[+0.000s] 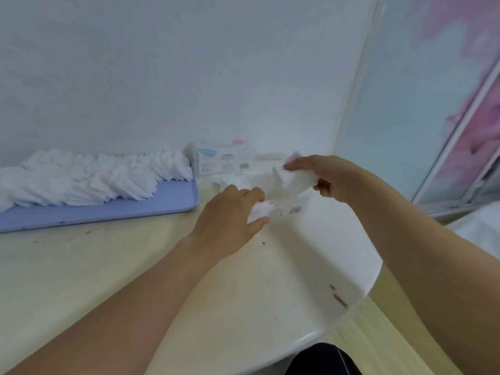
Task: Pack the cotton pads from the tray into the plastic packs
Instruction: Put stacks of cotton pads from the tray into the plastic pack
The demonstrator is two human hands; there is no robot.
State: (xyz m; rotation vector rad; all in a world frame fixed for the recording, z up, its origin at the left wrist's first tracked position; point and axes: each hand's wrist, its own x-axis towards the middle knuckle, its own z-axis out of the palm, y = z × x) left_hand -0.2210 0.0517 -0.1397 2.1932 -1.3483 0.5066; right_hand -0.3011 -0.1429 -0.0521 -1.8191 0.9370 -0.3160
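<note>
A lilac tray [151, 205] lies at the left of the table, heaped with several white cotton pads [94, 177]. Right of the tray, my left hand [230, 215] grips the near end of a clear plastic pack [281, 209] that lies on the table. My right hand [322, 175] holds a stack of cotton pads [292, 180] just above the pack's far end. A few loose pads [230, 181] lie between the tray and the pack. The inside of the pack is blurred.
A filled, printed pack [224, 161] stands against the white wall behind my hands. The table's rounded edge [359, 299] runs close on the right, with wood floor below. A glass panel stands at the far right.
</note>
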